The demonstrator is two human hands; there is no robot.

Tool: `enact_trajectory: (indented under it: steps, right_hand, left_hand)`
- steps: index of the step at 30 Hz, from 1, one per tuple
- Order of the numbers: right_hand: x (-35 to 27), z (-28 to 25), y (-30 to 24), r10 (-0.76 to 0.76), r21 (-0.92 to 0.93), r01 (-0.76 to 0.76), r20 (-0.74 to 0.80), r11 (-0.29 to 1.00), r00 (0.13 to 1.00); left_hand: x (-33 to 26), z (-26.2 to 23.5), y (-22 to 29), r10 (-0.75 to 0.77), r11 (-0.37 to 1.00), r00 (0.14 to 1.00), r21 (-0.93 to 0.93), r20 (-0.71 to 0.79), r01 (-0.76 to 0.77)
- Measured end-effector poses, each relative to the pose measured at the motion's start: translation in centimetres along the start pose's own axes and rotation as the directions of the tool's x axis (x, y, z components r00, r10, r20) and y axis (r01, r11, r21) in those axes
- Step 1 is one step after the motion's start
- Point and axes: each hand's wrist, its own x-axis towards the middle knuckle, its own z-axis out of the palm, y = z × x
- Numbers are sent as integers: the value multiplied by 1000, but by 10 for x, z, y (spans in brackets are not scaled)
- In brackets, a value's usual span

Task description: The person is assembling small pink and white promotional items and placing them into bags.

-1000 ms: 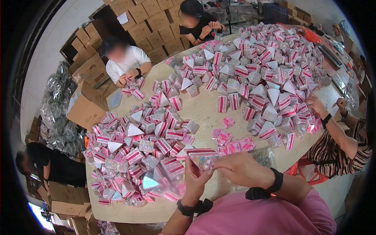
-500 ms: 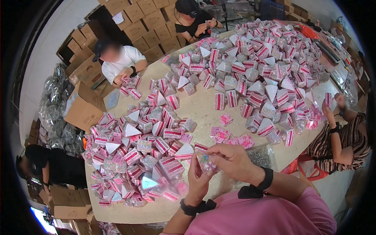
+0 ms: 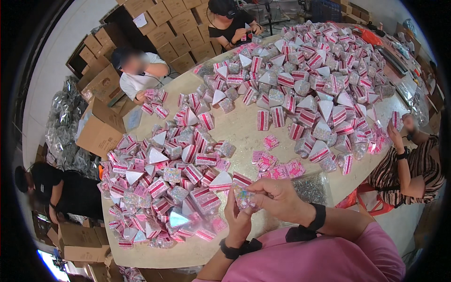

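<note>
Turning since a second ago: my wedge packet (image 3: 245, 198), its striped edge then lying nearly level, now showing shorter and sloping down to the right. Both grips are pinching it. My left hand (image 3: 238, 220) is cupping it from the left and below, thumb toward its lower end; my right hand (image 3: 281, 196) is pressing thumb and fingers on its right side. Long axis: seemingly following that slope, though fingers are hiding part.

Left hand is sitting nearer the left heap (image 3: 171, 175) of similar wedges. Right hand is sitting nearer the pink cards (image 3: 290, 169), lying just beyond it, and the clear bag of silvery bits (image 3: 311, 188), lying beside its wrist.

Pale tabletop (image 3: 239, 130) is showing bare between that heap and the bigger far heap (image 3: 310, 87). Farther out, a co-worker in white (image 3: 136, 83) is sitting across, one in stripes (image 3: 406, 171) is working at right, and cardboard boxes (image 3: 184, 23) are lining the back wall.
</note>
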Motion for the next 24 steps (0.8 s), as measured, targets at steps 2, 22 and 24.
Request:
enact_trajectory:
  steps: [2, 22, 24]
  right_hand:
    - [0, 2, 1, 1, 9, -1, -5, 1000, 1000]
    - [8, 2, 9, 31, 14, -31, -52, 999, 998]
    - [9, 1, 12, 5, -39, -7, -57, 999, 998]
  left_hand:
    - [-1, -1, -6, 23, 1000, 999, -9, -42, -23]
    - [4, 2, 8, -124, 988, 991, 97, 54, 119]
    - [4, 2, 9, -144, 976, 988, 171, 54, 133]
